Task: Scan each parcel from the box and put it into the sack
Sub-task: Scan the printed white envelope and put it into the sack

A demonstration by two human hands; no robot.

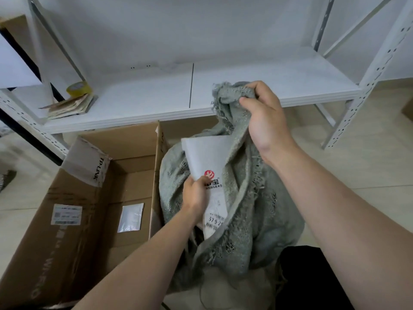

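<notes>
A frayed grey-green woven sack (250, 220) stands right of an open cardboard box (73, 220). My right hand (266, 121) grips the sack's bunched rim and holds it up. My left hand (195, 194) pinches a white parcel (207, 157) with a red logo and a shipping label; the parcel stands partly inside the sack's mouth, its lower end hidden by the fabric. One small silver-white parcel (130, 217) lies flat on the box's floor.
A white metal shelf (145, 95) runs across behind the box and sack, with a roll of yellow tape (78, 88) and a stack of papers (69, 106) at its left. Shelf uprights stand at right (366, 83). A dark object (312, 278) lies at bottom right.
</notes>
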